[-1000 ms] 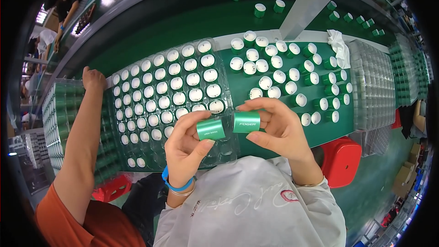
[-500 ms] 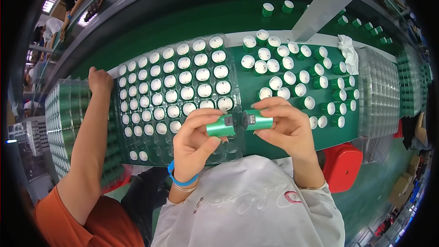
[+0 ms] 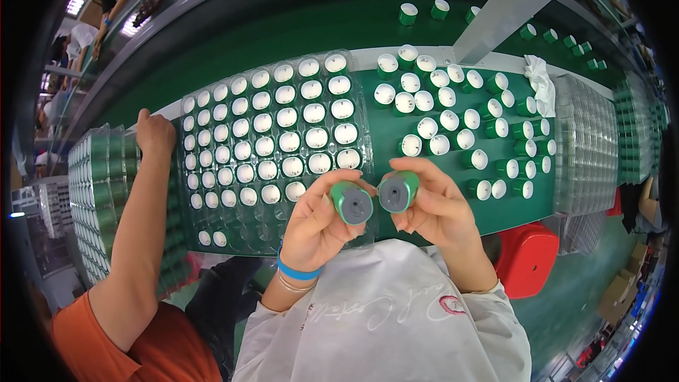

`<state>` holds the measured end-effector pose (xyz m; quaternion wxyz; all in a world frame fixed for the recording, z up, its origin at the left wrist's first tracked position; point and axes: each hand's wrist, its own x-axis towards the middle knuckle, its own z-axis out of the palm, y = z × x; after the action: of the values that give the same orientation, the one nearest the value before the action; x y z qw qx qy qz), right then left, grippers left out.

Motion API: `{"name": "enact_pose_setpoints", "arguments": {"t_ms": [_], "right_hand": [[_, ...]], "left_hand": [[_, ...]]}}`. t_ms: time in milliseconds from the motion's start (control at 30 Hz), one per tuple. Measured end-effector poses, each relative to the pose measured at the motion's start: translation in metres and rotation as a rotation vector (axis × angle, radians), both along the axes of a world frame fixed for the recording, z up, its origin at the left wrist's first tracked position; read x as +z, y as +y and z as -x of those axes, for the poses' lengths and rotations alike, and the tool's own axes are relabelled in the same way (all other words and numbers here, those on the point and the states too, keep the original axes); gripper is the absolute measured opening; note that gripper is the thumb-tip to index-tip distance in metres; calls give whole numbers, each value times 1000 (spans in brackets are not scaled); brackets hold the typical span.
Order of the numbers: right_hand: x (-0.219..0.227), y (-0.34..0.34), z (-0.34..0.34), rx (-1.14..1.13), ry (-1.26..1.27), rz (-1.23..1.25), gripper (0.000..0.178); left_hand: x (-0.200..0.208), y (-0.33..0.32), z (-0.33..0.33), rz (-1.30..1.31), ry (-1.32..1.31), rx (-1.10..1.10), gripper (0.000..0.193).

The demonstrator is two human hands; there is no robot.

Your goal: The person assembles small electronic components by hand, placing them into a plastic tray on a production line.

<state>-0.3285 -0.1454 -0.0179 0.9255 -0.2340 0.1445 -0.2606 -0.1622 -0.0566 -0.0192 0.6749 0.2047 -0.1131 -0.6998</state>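
Observation:
Just above my apron, my left hand [image 3: 310, 225] is closed around a small green oval cylinder [image 3: 353, 203], its dark grey end facing up toward me. Beside it, my right hand [image 3: 444, 206] grips a matching green cylinder [image 3: 397, 193], likewise grey end up. The two cylinders are close together but apart. Under and left of my left hand lies a clear plastic tray [image 3: 263, 221] with rows of white-topped green cylinders [image 3: 289, 141]; some of its nearest pockets hold none. Many loose white-topped cylinders [image 3: 465, 139] stand or lie on the green table beyond my right hand.
To the left, a co-worker's arm [image 3: 138, 219] reaches past stacked filled trays [image 3: 99, 191]. Stacked clear trays [image 3: 585, 145] and a white cloth [image 3: 540, 85] are on the right. A red stool [image 3: 527, 260] stands below. A metal post [image 3: 520, 10] crosses the belt [image 3: 318, 25] carrying more cylinders.
Both hands have turned their cylinders, so the grey ends now face me instead of the green sides with dark windows. On the belt, the cylinders have shifted slightly left.

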Motion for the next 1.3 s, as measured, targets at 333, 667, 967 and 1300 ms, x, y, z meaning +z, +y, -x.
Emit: {"name": "enact_pose_setpoints", "arguments": {"t_ms": [333,667,967,1300], "right_hand": [[19,-3,-1,-387,480,918,39],[18,-6,-8,-464,710,1455,42],[19,-4,-10,-298,715,1355,38],[9,7,-22,-194,613,1345,35]], "left_hand": [[9,6,-9,29,-1204,337,55],[19,9,-13,78,-1622,368,48],[21,31,-41,-72,-1501,655,43],[19,27,-34,-43,-1791,249,41]]}}
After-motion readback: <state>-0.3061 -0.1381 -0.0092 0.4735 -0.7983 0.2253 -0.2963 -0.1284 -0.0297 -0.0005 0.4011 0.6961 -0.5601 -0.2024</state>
